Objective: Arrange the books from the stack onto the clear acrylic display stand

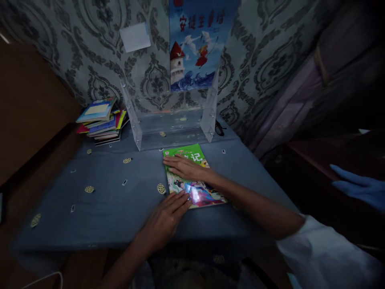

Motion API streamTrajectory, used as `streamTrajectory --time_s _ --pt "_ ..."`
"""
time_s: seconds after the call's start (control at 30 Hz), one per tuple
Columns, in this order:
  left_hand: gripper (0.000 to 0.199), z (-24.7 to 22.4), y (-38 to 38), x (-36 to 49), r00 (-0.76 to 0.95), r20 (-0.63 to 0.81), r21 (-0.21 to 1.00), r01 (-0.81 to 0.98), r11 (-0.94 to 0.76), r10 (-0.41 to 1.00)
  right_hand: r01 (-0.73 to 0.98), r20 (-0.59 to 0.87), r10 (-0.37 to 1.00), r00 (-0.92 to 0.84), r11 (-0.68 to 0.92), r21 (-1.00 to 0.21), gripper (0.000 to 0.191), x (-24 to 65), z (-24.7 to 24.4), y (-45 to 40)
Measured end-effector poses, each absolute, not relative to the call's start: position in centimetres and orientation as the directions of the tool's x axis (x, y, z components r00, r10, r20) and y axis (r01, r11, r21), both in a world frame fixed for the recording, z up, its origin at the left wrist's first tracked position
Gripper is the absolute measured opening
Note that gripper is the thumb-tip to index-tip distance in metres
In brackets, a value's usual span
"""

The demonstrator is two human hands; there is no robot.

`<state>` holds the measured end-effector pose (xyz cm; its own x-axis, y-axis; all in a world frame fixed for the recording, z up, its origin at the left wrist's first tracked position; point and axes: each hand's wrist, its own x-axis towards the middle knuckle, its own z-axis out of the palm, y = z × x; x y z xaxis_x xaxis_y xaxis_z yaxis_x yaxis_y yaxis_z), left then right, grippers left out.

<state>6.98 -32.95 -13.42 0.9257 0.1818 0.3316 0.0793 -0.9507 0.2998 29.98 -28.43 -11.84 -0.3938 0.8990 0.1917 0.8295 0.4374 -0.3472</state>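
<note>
A green picture book (207, 195) with a colourful cover lies face up on the blue tablecloth (114, 216), close to the table's front edge. My right hand (188, 167) rests flat across the upper part of its cover, fingers stretched to the left. At the book's lower left corner lies my left hand (168, 214), its fingers extended onto the cover. Neither hand grasps anything. Part of the title is hidden under my right hand. Behind the book stands a clear acrylic rack (171, 138).
A pile of books (104, 122) sits at the back left. Dark glasses (219, 128) lie right of the rack. A blue poster (195, 52) and a white card (135, 37) are on the patterned wall. Something blue, resembling a gloved hand (361, 186), shows at the right.
</note>
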Motion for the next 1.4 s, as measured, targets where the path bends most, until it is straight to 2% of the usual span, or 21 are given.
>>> streamTrajectory --time_s 0.17,0.3,0.47,0.6,0.73,0.83,1.0,1.13,1.4 --pt "0.056 -13.3 -32.7 6.8 0.930 0.323 0.315 0.067 -0.947 0.174 0.866 0.185 0.931 -0.313 0.360 -0.346 0.044 31.0 -12.7 -24.2" --pt "0.056 -13.2 -32.5 6.7 0.934 0.320 0.303 0.055 -0.951 0.157 0.855 0.247 0.917 -0.312 0.385 -0.348 0.044 30.6 -13.3 -24.7" --pt "0.043 -13.1 -32.8 6.5 0.897 0.414 0.226 0.062 -0.972 0.154 0.813 0.250 0.889 -0.385 0.454 -0.363 0.045 29.7 -13.2 -28.0" --pt "0.038 -13.0 -33.3 6.5 0.830 0.503 0.134 0.201 -0.970 0.241 0.751 0.243 0.860 -0.448 0.510 -0.419 0.043 28.4 -12.9 -31.8" --pt "0.055 -13.1 -33.6 6.4 0.716 0.603 0.101 0.370 -0.924 0.353 0.681 0.263 0.825 -0.500 0.562 -0.468 0.041 26.6 -12.5 -36.1" --pt "0.070 -12.9 -33.6 6.2 0.722 0.576 0.132 0.381 -0.915 0.384 0.655 0.249 0.805 -0.538 0.586 -0.477 0.041 25.5 -11.9 -39.0" --pt "0.087 -12.9 -33.3 6.0 0.800 0.448 0.188 0.352 -0.917 0.400 0.696 0.225 0.819 -0.528 0.570 -0.437 0.045 24.5 -11.3 -41.5" --pt "0.080 -13.5 -33.0 6.1 0.838 0.379 0.203 0.337 -0.919 0.391 0.739 0.238 0.846 -0.477 0.532 -0.414 0.048 24.6 -12.1 -42.6" --pt "0.059 -13.4 -33.2 6.3 0.849 0.413 0.115 0.312 -0.943 0.331 0.841 0.364 0.889 -0.276 0.407 -0.357 0.058 28.7 -14.1 -47.1"
